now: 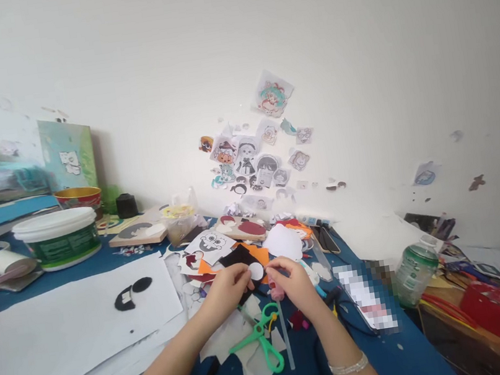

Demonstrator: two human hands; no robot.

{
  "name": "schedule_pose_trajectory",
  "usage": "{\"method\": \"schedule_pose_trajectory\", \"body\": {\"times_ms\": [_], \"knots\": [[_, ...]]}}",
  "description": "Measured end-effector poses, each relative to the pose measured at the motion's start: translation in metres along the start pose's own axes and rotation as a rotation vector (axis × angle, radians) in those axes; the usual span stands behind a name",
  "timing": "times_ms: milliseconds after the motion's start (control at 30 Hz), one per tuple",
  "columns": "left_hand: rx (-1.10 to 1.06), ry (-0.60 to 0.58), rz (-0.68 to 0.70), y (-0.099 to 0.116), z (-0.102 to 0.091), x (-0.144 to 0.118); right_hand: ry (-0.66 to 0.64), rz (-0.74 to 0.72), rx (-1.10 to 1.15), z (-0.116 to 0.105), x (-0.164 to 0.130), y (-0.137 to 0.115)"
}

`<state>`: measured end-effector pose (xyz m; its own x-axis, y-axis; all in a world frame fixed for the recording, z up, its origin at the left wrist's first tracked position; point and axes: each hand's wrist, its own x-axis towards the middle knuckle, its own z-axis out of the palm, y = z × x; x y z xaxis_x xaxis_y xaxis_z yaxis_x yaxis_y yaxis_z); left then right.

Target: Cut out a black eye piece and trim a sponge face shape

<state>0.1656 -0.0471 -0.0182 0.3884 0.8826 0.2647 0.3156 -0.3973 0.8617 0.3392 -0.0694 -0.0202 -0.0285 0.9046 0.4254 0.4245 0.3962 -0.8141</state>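
A small white paper disc [256, 271] is held up over the pile of scraps. My left hand [233, 285] pinches its left edge between thumb and fingers. Just off the disc's right edge, the fingertips of my right hand [293, 278] are closed together; what they hold, if anything, is too small to name. Below that hand lies a pink tool, seemingly a glue gun [276, 291], partly hidden, with a translucent stick [286, 339] pointing toward me. Green-handled scissors [264, 338] rest between my forearms, and a black-tipped craft knife or pen [209, 374] lies left of them.
White sheets [78, 326] with black cut-out face pieces [125, 297] cover the left. Behind my hands are coloured paper scraps [236, 255] and a cartoon-face drawing [211, 245]. A white-lidded tub [58, 238] stands back left; a phone [365, 299] and bottle [417, 272] are right.
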Motion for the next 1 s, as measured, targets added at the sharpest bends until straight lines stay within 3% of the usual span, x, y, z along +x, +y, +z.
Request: {"method": "schedule_pose_trajectory", "body": {"times_ms": [133,400,467,567,667,867,1000], "knots": [[0.036,-0.042,0.001,0.0,0.0,0.0,-0.021,0.101,0.078,0.004,-0.002,0.003],[0.079,-0.106,0.014,0.002,0.0,0.0,-0.021,0.148,0.098,0.006,-0.001,0.005],[0.133,-0.051,-0.024,0.001,-0.008,0.003,0.007,0.151,0.078,0.006,0.0,0.005],[0.288,0.204,-0.165,-0.007,-0.026,0.01,0.081,0.135,0.035,0.005,0.001,0.003],[0.369,0.326,-0.254,-0.022,-0.04,0.019,0.133,0.148,-0.003,0.007,0.001,0.003],[0.329,0.295,-0.295,-0.05,-0.035,0.034,0.206,0.214,0.036,0.015,0.002,0.006],[0.27,0.291,-0.261,-0.051,-0.029,0.039,0.215,0.215,0.088,0.021,0.002,0.006]]}}
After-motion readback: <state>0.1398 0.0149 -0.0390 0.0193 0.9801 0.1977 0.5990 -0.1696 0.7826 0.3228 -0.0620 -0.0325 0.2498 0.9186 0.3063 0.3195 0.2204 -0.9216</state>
